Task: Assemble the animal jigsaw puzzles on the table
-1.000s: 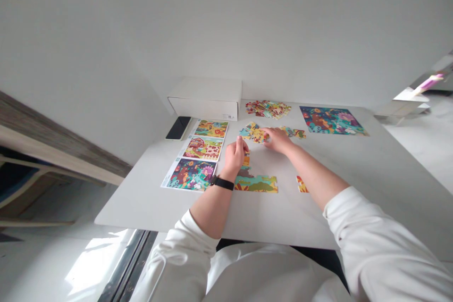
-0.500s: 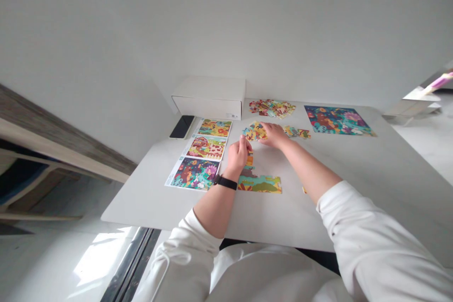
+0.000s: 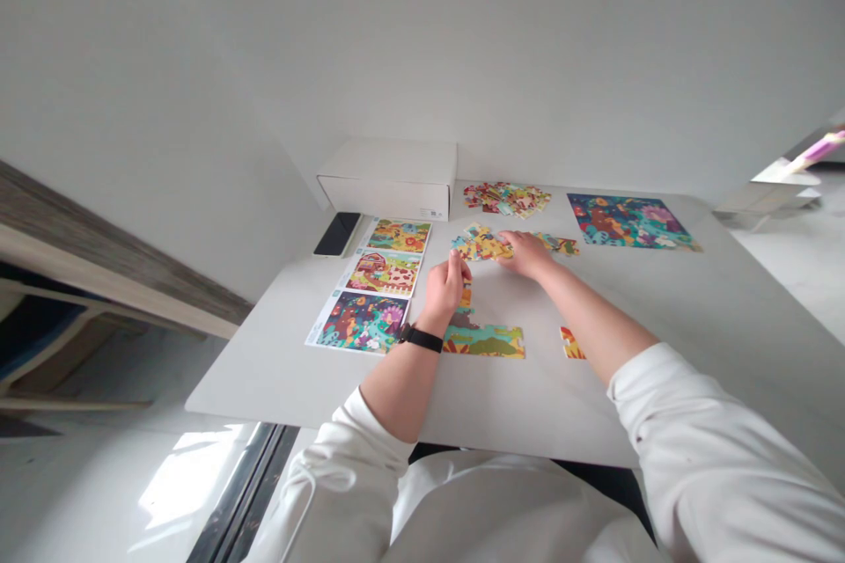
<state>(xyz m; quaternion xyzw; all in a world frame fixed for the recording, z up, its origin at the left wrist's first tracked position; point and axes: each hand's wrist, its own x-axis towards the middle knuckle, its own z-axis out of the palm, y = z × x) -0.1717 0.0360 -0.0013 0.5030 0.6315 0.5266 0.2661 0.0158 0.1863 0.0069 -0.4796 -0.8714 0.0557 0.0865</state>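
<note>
White matte counter (image 3: 660, 325): flat, cardboard, L-shaped partial puzzle (image 3: 485, 340), long axis left-right. Just beyond it, left hand (image 3: 445, 283) fingers curled tight, can't tell if holding anything; right hand (image 3: 528, 252) fingers spread flat on loose jigsaw pieces (image 3: 479, 244).

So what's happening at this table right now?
A person sits at a white table with jigsaw pieces. Their right hand rests on a small cluster of loose pieces, and their left hand is beside it, fingertips raised just above a partly joined puzzle section; whether it pinches a piece is unclear. A finished puzzle lies far right, another pile of pieces at the back, and a picture sheet on the left.
</note>
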